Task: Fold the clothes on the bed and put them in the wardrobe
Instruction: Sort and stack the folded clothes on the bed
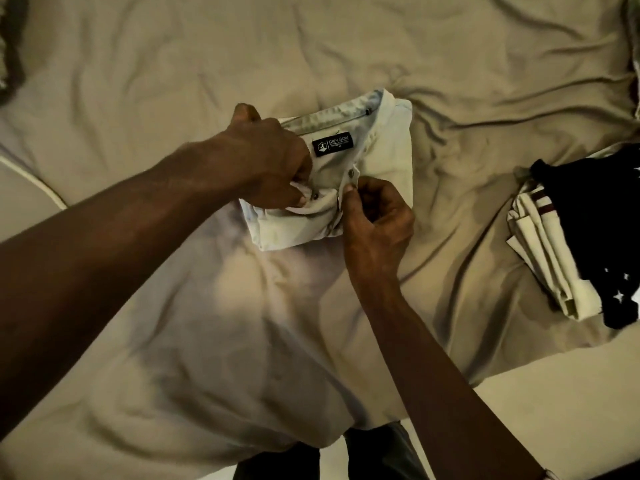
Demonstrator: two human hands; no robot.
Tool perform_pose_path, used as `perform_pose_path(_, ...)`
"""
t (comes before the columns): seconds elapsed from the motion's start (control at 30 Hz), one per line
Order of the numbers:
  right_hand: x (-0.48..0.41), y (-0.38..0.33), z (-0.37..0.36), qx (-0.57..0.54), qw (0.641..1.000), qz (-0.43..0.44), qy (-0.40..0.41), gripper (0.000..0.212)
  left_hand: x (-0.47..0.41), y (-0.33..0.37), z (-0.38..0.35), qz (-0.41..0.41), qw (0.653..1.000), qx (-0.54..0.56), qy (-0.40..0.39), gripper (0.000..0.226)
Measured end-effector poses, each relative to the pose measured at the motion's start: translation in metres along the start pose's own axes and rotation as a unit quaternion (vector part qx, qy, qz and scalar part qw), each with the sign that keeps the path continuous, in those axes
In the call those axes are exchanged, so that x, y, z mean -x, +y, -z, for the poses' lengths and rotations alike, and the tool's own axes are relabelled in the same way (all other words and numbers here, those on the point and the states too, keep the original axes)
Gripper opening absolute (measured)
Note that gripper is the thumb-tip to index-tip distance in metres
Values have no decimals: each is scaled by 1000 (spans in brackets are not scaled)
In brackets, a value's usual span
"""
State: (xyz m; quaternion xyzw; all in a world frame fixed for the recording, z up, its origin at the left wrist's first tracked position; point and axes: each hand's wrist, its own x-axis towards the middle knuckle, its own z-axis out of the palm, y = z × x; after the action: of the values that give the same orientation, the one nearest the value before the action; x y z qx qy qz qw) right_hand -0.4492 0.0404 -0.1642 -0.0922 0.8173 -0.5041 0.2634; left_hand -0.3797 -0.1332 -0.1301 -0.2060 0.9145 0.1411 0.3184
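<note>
A pale folded shirt (384, 157) with a black neck label and small buttons lies in the middle of the bed (450, 57). My left hand (273, 161) grips the shirt's left front edge below the collar, fingers curled into the cloth. My right hand (375, 216) pinches the button placket between thumb and forefinger. Both hands meet at the shirt's front opening. At the right edge lies a stack of folded clothes: a cream garment with dark red stripes (540, 251) under a dark garment with small white stars (602, 230).
The bed is covered by a wrinkled beige sheet. Its near corner hangs over my legs (374, 455) at the bottom. A light floor (554, 410) shows at the lower right, and a pale curved edge (31, 181) at the far left.
</note>
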Motion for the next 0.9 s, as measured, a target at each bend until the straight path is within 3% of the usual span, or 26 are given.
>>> perform_pose_path(0.07, -1, 1, 2, 0, 1000, -6, -7, 6, 2, -5, -1, 31, 987, 154, 22, 21)
perform_pose_path(0.17, -4, 2, 3, -9, 1000, -11, -17, 7, 10, -8, -1, 53, 891, 447, 63, 17)
perform_pose_path(0.23, -3, 0, 1, -10, 1000, -2, -24, 9, 15, -10, 0, 74, 849, 518, 70, 15)
perform_pose_path(0.5, -9, -7, -5, 20, 999, 29, -16, 10, 0, 2, 3, 145, 844, 513, 56, 14)
perform_pose_path(0.77, -8, 0, -7, -28, 999, 32, -16, 10, -9, 0, 4, 149, 849, 506, 26, 20)
perform_pose_path(0.9, -7, 0, -8, -37, 998, 31, -29, 9, -16, 3, 5, 181, 831, 525, 28, 39)
